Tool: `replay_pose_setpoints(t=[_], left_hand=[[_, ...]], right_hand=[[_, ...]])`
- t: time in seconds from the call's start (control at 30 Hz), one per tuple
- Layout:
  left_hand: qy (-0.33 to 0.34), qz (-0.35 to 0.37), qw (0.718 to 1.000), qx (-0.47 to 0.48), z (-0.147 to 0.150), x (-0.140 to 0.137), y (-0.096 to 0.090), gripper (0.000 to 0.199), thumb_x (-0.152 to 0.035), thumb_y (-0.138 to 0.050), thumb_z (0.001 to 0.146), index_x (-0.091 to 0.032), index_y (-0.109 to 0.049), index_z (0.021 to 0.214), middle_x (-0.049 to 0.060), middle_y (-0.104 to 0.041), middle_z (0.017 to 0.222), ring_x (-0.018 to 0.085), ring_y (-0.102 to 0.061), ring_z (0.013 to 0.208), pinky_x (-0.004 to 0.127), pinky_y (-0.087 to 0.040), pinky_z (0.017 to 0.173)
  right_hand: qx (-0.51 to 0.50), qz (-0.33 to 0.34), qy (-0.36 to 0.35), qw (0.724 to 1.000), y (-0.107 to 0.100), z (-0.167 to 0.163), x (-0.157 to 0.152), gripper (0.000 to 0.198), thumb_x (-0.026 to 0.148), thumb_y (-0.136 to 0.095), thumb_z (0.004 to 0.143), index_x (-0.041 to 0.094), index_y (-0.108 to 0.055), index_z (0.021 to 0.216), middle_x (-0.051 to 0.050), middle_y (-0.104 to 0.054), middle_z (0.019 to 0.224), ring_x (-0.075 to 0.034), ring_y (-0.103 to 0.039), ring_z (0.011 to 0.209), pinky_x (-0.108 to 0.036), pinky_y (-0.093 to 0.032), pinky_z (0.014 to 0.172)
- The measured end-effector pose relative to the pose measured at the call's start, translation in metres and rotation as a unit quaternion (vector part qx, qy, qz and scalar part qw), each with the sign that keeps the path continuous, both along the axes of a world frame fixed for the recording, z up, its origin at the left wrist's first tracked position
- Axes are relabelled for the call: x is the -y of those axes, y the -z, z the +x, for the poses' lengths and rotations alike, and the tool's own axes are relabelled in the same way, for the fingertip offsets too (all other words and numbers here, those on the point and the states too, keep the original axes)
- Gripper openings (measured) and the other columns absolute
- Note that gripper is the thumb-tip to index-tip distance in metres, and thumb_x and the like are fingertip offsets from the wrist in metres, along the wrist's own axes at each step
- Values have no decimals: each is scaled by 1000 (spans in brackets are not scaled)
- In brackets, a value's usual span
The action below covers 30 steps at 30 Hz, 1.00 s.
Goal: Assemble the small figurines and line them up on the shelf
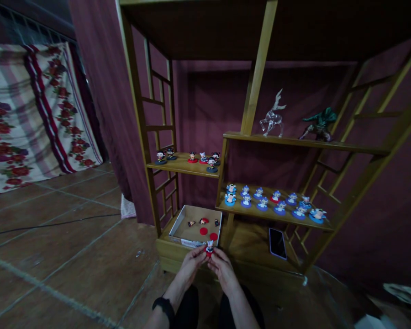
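Observation:
Between the fingers of both hands is a small figurine (pixel 209 247) with a white head and a red base. My left hand (pixel 195 259) grips it from the left and my right hand (pixel 222 265) from the right, just in front of the shelf unit. Right behind them sits an open white box (pixel 178 231). Inside the box lie several loose figurine parts (pixel 204 221) and two red round bases (pixel 203 231). Several figurines on dark or red bases (pixel 192 157) stand on the small left shelf (pixel 181 164) above.
Lower right, a shelf (pixel 260 211) bears rows of figurines on blue, purple and red bases (pixel 263 204). A clear deer figure (pixel 273 118) and a dark green figure (pixel 320 123) stand higher up. A phone (pixel 277 243) lies on the bottom board. Wooden posts (pixel 258 68) frame the unit.

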<state>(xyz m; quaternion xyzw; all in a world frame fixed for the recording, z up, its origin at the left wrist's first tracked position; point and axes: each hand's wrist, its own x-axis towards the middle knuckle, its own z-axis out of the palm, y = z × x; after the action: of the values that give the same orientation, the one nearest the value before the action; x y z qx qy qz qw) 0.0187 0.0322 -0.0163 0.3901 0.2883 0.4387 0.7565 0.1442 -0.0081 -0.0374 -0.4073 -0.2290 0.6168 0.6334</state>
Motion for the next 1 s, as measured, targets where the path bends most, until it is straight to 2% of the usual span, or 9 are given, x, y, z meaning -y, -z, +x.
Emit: replay_pose_setpoints(t=[0.23, 0.4, 0.5, 0.73, 1.0], left_hand=[[-8, 26, 999, -26, 0, 3, 0, 43, -22, -74, 56, -16, -65, 97, 10, -65, 98, 21, -60, 88, 31, -42, 83], [-30, 30, 999, -20, 1, 1, 3, 38, -23, -76, 52, -16, -65, 89, 10, -66, 92, 21, -61, 85, 31, -43, 80], [-22, 20, 999, -17, 0, 2, 3, 35, -22, -76, 54, -16, -65, 86, 9, -67, 90, 20, -62, 81, 31, -44, 78], [3, -9, 1000, -10, -1, 1, 1, 38, -21, -73, 58, -14, -64, 94, 11, -66, 95, 19, -62, 84, 31, -43, 83], [12, -27, 999, 18, -1, -1, 5, 39, -20, -73, 60, -14, -64, 98, 12, -66, 95, 18, -63, 83, 29, -44, 84]], right_hand=[[41, 10, 10, 999, -2, -2, 1, 43, 35, -74, 52, 23, -61, 91, -5, -64, 91, -19, -60, 85, -31, -46, 69], [35, 4, 6, 999, 1, -1, -1, 41, 40, -73, 52, 24, -61, 88, -4, -65, 89, -18, -60, 80, -31, -46, 68], [16, 2, 10, 1000, 6, -1, -3, 39, 46, -70, 55, 24, -61, 86, -4, -66, 86, -17, -61, 76, -31, -46, 68], [16, 10, 24, 1000, 8, 2, -3, 37, 46, -71, 54, 23, -61, 82, -4, -66, 84, -19, -61, 77, -35, -47, 71], [11, 20, 15, 1000, 2, 2, 0, 36, 44, -70, 57, 24, -61, 85, -3, -66, 87, -17, -60, 78, -31, -45, 72]])
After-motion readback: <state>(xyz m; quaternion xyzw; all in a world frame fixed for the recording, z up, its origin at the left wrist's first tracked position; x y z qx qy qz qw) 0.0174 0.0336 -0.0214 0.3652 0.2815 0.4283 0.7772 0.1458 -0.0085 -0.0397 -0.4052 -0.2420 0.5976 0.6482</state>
